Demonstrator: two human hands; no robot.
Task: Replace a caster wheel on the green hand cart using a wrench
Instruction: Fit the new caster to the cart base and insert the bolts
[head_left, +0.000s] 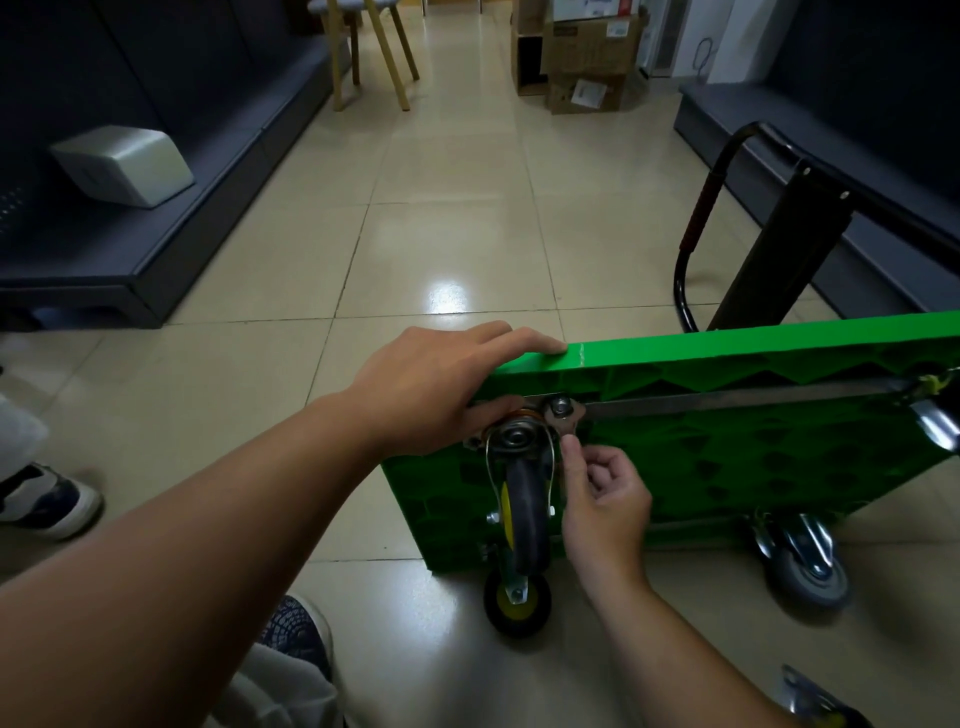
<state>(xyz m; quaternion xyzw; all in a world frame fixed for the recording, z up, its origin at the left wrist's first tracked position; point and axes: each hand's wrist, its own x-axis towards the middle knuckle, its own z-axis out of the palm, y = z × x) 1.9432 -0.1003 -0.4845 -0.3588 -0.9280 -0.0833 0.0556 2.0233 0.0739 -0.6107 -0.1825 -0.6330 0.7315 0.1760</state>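
Note:
The green hand cart (753, 457) stands on its side on the tiled floor, underside facing me. A black caster wheel (524, 499) with a metal fork sits at its upper left corner. My left hand (436, 384) grips the cart's top edge, thumb on the caster's mounting plate. My right hand (602, 493) has its fingers curled and pinches something small at the plate's right edge, just below a bolt with a nut (560, 406). No wrench is in view.
A second black and yellow caster (517, 603) sits below on the floor. A grey caster (805, 566) is at the cart's lower right; another loose caster (815, 701) lies bottom right. The black cart handle (701, 223) reaches back. Benches line both sides; my shoe (296, 634) is near.

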